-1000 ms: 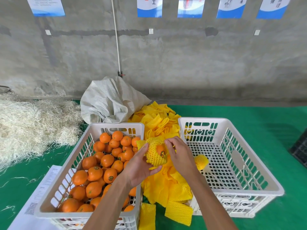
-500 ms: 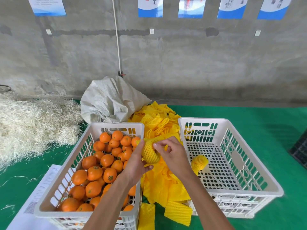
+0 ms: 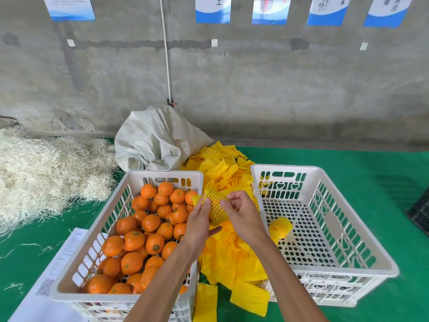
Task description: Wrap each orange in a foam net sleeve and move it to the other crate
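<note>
Between the two crates I hold an orange wrapped in a yellow foam net sleeve [image 3: 216, 206]. My left hand [image 3: 199, 223] cups it from the left and below. My right hand [image 3: 242, 213] pinches the sleeve's right end with fingertips. The fruit inside is fully covered by the net. The left white crate [image 3: 92, 247] holds several bare oranges [image 3: 152, 242]. The right white crate [image 3: 362, 242] holds one wrapped orange [image 3: 279, 227] near its left wall. A pile of loose yellow sleeves [image 3: 228, 254] lies between the crates.
A grey woven sack [image 3: 157, 140] sits behind the left crate. Pale straw-like fibre [image 3: 46, 170] is heaped at the left. A printed sheet [image 3: 62, 259] lies under the left crate's left side. A dark crate edge [image 3: 420, 212] shows at far right. Green cloth covers the table.
The sleeve has been pulled over the orange, so its skin and sticker no longer show. Both hands shifted slightly up and left with it.
</note>
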